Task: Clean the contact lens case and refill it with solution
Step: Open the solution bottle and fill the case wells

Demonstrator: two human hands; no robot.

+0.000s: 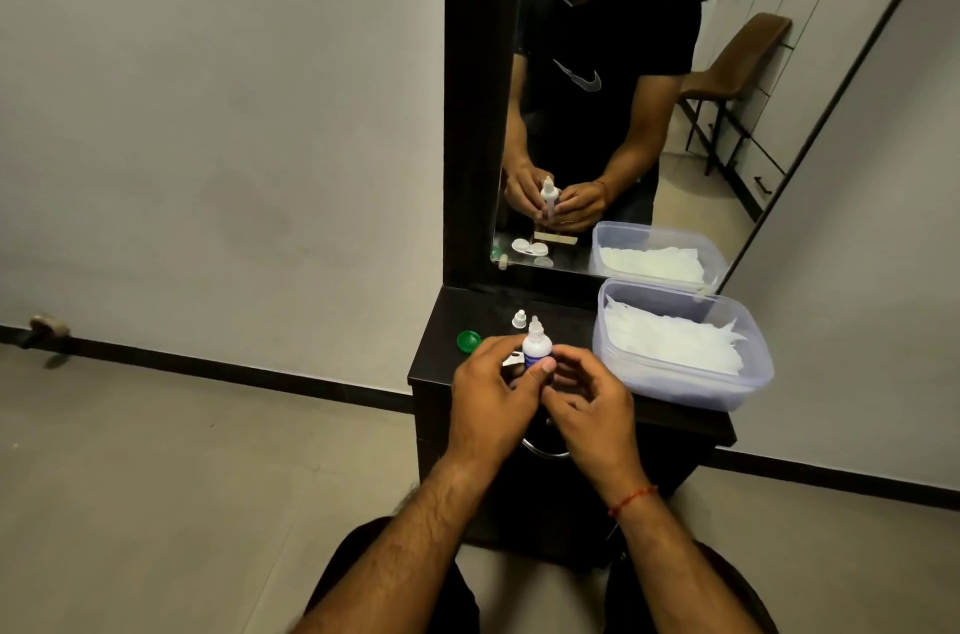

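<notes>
Head view: gripped solution bottle upright in left hand, nozzle uncapped; right hand half-curled beside it, grip unclear. Lay behind on dark dresser top: small white cap, green lid. Stood right: plastic tub of tissues.

**Counted on the dresser top**

One solution bottle, upright and uncapped, pinched in my left hand; my right hand is just beside it, fingers curled close to the bottle's base. That makes two hands. One small white cap stands just beyond my left hand. One green lid lies to the left of that hand, apart from it. One clear plastic tub sits beyond and to the right of my right hand, filled with white tissues, too many and too crumpled to count. One red thread circles my right wrist.
</notes>
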